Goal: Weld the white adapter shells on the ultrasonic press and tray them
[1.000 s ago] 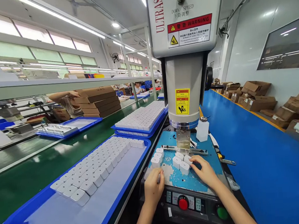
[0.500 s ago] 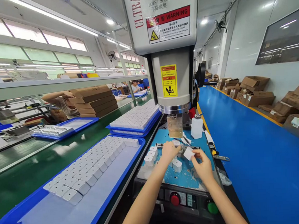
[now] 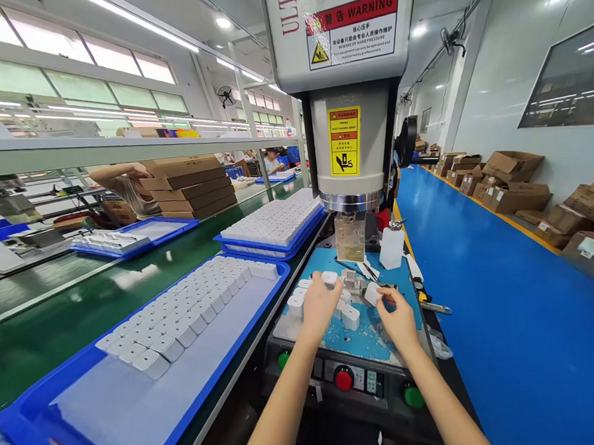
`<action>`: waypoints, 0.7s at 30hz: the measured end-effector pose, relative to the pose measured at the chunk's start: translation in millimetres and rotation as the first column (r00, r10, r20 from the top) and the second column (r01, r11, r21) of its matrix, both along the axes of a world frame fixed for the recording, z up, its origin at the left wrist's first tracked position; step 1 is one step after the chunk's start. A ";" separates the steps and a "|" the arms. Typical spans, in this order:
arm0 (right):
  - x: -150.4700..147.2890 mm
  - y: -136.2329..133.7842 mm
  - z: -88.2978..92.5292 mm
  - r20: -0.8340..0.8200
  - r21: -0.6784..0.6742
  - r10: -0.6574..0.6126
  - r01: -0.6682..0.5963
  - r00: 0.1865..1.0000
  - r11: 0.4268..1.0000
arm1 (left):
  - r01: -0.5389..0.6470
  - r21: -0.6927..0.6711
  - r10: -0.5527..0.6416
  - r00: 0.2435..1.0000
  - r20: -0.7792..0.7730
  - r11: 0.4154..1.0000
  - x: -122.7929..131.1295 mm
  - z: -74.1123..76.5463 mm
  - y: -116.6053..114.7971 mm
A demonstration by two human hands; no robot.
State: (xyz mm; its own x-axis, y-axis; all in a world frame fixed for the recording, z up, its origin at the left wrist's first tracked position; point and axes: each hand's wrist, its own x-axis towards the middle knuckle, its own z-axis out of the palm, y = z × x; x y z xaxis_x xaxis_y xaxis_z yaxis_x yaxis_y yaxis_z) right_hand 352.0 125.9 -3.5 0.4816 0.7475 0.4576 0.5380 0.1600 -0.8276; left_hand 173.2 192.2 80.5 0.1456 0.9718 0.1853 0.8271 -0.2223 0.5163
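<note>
My left hand (image 3: 320, 306) is closed on a small white plastic housing (image 3: 330, 278), to the left of the metal fixture (image 3: 350, 283). Between the fingertips of my right hand (image 3: 398, 318) is another white plastic housing (image 3: 372, 293), tilted, just right of the fixture. A loose white housing (image 3: 350, 317) stands on the blue work surface (image 3: 365, 342) between my hands. Several more, including a white housing (image 3: 295, 306) at the left edge, sit beside my left hand, which partly covers them. The clear block (image 3: 350, 238) of the ultrasonic press hangs above the fixture.
On my left, a blue tray (image 3: 219, 349) holds rows of white housings, with stacked full trays (image 3: 272, 227) behind it. A white bottle (image 3: 392, 245) stands at the back right. A red button (image 3: 344, 378) and green button (image 3: 414, 396) line the front. A wrench (image 3: 437, 307) juts out right.
My left hand has moved left from the fixture with a housing in its fingers, uncovering the fixture. My right hand still holds its housing near the same spot. The camera view has shifted slightly.
</note>
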 end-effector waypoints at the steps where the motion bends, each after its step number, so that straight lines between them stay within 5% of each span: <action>1: 0.2 -0.5 -0.5 0.004 -0.022 -0.006 0.006 1.000 1.000 | -0.036 0.019 0.035 0.997 0.076 0.999 -14.3 -5.6 -12.3; 4: -0.2 -0.9 -1.1 0.037 -0.048 -0.023 0.025 0.999 0.999 | -0.188 0.073 0.177 0.975 0.135 0.979 -54.6 -26.9 -38.7; 8: 0.5 6.1 2.8 0.108 -0.047 0.018 -0.013 0.994 0.999 | -0.256 0.161 0.253 0.967 0.040 0.953 -87.6 -51.6 -37.8; 14: 12.1 33.1 20.2 0.167 -0.083 0.095 -0.082 0.981 0.993 | -0.178 0.303 0.123 0.974 0.192 0.936 -99.2 -83.9 -17.5; 21: 20.2 57.7 28.0 0.185 -0.160 0.230 -0.201 0.955 0.966 | -0.158 0.521 -0.043 0.935 0.352 0.839 -115.8 -116.7 -24.6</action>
State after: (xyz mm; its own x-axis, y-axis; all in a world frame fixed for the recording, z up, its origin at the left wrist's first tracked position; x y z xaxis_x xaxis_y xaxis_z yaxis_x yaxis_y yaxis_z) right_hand 372.2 183.7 24.5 0.2109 0.8857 0.4136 0.6604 0.1828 -0.7283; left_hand 57.4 167.6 -36.2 -0.0761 0.7085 0.7016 0.6445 -0.5019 0.5768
